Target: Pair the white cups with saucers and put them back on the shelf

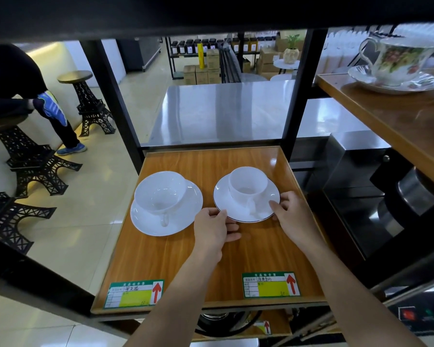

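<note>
Shelf (206, 261): wooden board in a black metal frame, carrying both cup sets toward its back half; two green price tags sit at the front edge, probably marking where each set belongs.
Left set: wide white saucer (186, 221) with a broad white cup (159, 191) seated in it, handle turned toward the person; no hand touches it, so it looks already placed.
Right set: black-rimmed saucer (238, 209) resting on the shelf with a smaller white cup (248, 182) upright in its middle, handle also facing front.
Left hand (212, 231): fingertips pinch the saucer's near left rim, thumb lying flat on the wood below; a light grip, likely to steady the set without tipping the cup.
Right hand (293, 216): fingertips clasp the saucer's near right rim, matching the other side so the load stays level.
Stage: judged as the last nudge or the letting-go of the second pair.
Flowered cup (398, 60): on its own saucer on the upper right shelf, apart from this work.
</note>
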Motion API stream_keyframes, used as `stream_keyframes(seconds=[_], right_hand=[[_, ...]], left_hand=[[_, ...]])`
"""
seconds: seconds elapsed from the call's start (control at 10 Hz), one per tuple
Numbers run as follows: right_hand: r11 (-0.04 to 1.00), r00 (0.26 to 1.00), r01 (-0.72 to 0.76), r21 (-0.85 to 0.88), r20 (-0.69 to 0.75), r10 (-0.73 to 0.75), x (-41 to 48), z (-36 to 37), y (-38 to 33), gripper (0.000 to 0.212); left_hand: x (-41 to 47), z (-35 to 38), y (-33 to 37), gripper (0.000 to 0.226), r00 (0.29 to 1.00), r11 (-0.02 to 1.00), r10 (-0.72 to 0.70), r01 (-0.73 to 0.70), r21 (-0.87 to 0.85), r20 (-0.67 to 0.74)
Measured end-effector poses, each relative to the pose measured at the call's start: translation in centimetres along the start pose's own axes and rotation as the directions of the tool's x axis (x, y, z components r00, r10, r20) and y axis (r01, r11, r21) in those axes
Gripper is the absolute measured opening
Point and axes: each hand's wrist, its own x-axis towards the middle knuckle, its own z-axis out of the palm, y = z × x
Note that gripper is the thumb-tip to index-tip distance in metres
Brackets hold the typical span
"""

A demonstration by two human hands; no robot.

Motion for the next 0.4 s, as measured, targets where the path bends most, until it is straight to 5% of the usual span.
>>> stream_keyframes(seconds=[0.4], right_hand=[[0.999, 1.0, -0.016, 0.041, 0.007, 0.016, 0.0, -0.4, 0.1, 0.041]], left_hand=[[-1.3, -0.9, 0.5, 0.016, 0.999, 0.998, -0.034, 0.033, 0.048, 0.01]])
